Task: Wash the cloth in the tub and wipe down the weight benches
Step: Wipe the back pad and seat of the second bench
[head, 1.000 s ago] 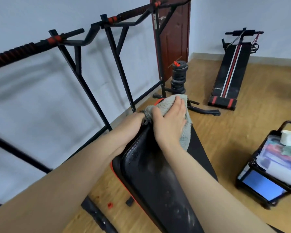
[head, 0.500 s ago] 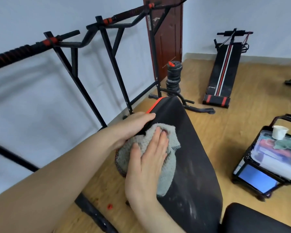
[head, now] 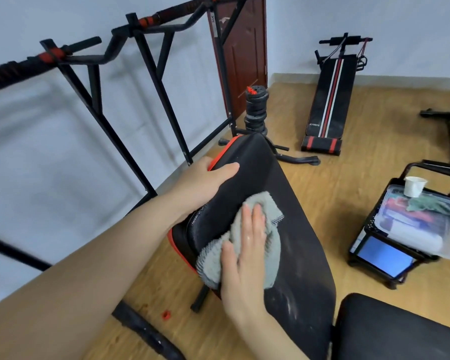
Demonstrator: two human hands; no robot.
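— Wooden floor (head: 348, 178) fills the right half of the frame, and a pale wall with a black pull-up frame (head: 151, 63) takes the upper left. What do we have in front of us?

— We have the black bench pad (head: 283, 193) running from the centre down toward the lower right, tilted, with an orange-red edge along its left side. White smears show on its lower part.

— And our hands?

— Our left hand (head: 203, 183) is clamped on the pad's left edge near its upper end, thumb lying across the top face and the fingers wrapped out of sight underneath. Our right hand (head: 244, 253) lies flat, fingers spread and extended, pressing the grey cloth (head: 268, 245) onto the pad just below the left hand. It is not clenched; the palm pins the cloth rather than gripping it.

— Where does the cloth sit relative to that palm?

— Under it and spilling out around it: a corner pokes past the fingertips toward the upper right, and a fold hangs over the pad's left edge beside the thumb.

— Anything else we can see?

— A second black bench (head: 330, 100) with red and white stripes lies in the upper right, a stack of weight plates (head: 256, 110) stands by the brown door (head: 242, 53), and a paper cup (head: 415, 185) sits on a plastic box (head: 416, 224) at the right edge.
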